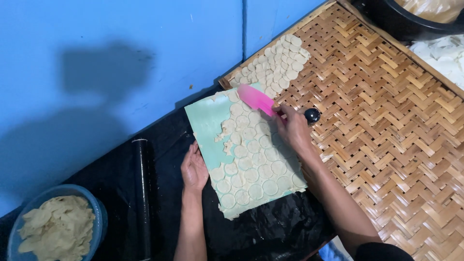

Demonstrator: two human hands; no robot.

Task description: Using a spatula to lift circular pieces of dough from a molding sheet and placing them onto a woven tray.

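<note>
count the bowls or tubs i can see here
2. A blue bowl of dough scraps sits at bottom left; a black tub is cut off at the top right edge. Others may lie outside the frame.

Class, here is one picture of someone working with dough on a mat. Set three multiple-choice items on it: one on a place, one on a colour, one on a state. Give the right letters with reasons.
1. Where does the black rolling pin lie?
A. Left of the left hand
B. On the woven tray
C. In the blue bowl

2. What colour is the scraper in the right hand?
A. Green
B. Pink
C. White

3. How is the dough sheet?
A. Uncut
C. Folded
B. Cut into rounds

Answers: 1 A, it lies on the black surface beside that hand. 2 B, the blade is bright pink. 3 B, circles cover the sheet.
</note>
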